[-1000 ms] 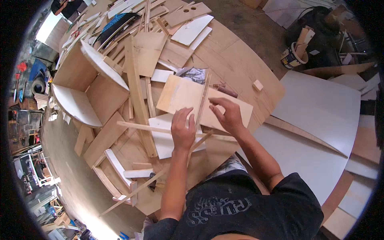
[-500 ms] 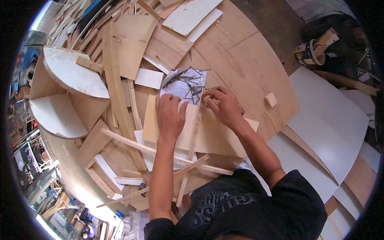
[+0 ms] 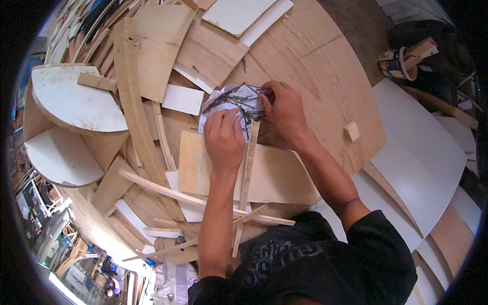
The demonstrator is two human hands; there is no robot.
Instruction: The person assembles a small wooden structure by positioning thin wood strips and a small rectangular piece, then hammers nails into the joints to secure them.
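Fingertips of the right hand (image 3: 284,109) come close together at the right side of the nails (image 3: 247,99), but I cannot tell if they pinch one. Fingers of the left hand (image 3: 223,140) bend side by side over the paper (image 3: 215,95), maybe keeping it still; I cannot tell if they grip it. Thin, dark nails lie on this white, creased sheet, likely to stay in one pile. Nearer, a long, narrow strip (image 3: 247,170) lies across a smooth, flat board (image 3: 274,170)

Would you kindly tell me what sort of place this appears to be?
Most likely a woodworking shop: dark nails and loose boards lie on the wooden table, and a piece with rounded white panels is at the left.
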